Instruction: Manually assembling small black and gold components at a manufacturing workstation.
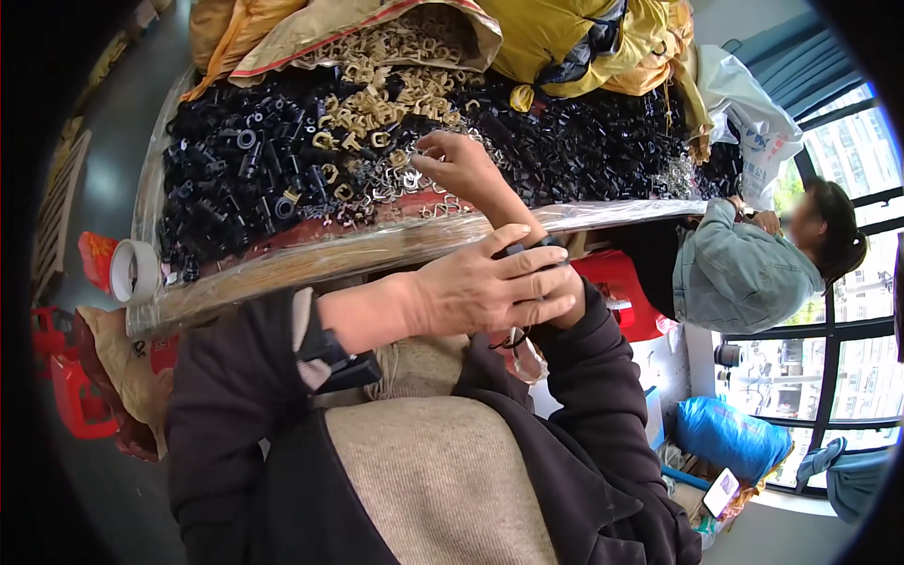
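Seeing my left hand [490, 284] lie, fingers parted, across the dark wristband [539, 243] behind my right hand [459, 166]; can't tell if it grips. The right looks empty, loosely curled, probably outstretched for easy reach, silver clips [387, 181] just left.

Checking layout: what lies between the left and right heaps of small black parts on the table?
In the head view: tan ring-shaped parts and shiny silver curved parts, partly behind the right hand.

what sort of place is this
Probably a small parts workshop: loose black parts and brass-coloured pieces are heaped on a long table, sacks lie along its far side, and a co-worker is beside it.
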{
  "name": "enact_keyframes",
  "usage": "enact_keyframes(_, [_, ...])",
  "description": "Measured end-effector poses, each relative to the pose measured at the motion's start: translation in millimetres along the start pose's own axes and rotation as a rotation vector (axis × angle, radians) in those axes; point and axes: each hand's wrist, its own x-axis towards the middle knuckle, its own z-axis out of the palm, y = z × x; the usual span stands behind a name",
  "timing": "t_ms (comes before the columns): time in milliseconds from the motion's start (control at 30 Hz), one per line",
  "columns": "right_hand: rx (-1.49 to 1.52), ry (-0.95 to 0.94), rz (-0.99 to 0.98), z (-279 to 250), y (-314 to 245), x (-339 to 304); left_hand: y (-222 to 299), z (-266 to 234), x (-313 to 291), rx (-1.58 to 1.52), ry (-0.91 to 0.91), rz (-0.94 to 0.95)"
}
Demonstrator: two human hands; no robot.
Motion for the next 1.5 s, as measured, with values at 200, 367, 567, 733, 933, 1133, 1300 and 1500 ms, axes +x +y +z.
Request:
enact_keyframes(200, [0.999, -0.07, 0.367, 5.7, -18.3, -10.0, 5.4, 10.2, -9.7, 0.084, 0.018, -0.012])
enact_keyframes(367, [1.468, 0.06, 0.424, 5.2, 2.9, -19.1, 6.3, 16.5, -11.9, -0.015, 0.052, 0.008])
enact_keyframes(567, [1.985, 0.162, 0.351, 19.9, 18.2, -40.4, 8.9, 18.0, -15.3, -0.166, -0.076, 0.027])
enact_keyframes(733, [1.766, 0.35, 0.423, 14.2, 16.2, -35.0, 10.9, 17.6, -10.7, -0.171, -0.087, -0.024])
enact_keyframes(933, [1.39, 0.403, 0.374, 8.4, 2.8, -18.9, 3.3, 10.7, -7.4, -0.106, -0.117, -0.026])
enact_keyframes(1133, [0.969, 0.138, 0.194, -15.0, 8.2, -7.1, -20.7, -24.6, -24.7, -0.218, -0.219, -0.159])
enact_keyframes(1300, [0.608, 0.102, 0.15, -19.6, 39.5, 2.9, -55.5, -44.0, -71.0, -0.124, -0.227, -0.454])
enact_keyframes(1500, [-0.047, -0.008, -0.045, -10.3, 50.7, 21.1, -67.6, -33.3, -79.4, -0.226, -0.186, -0.606])
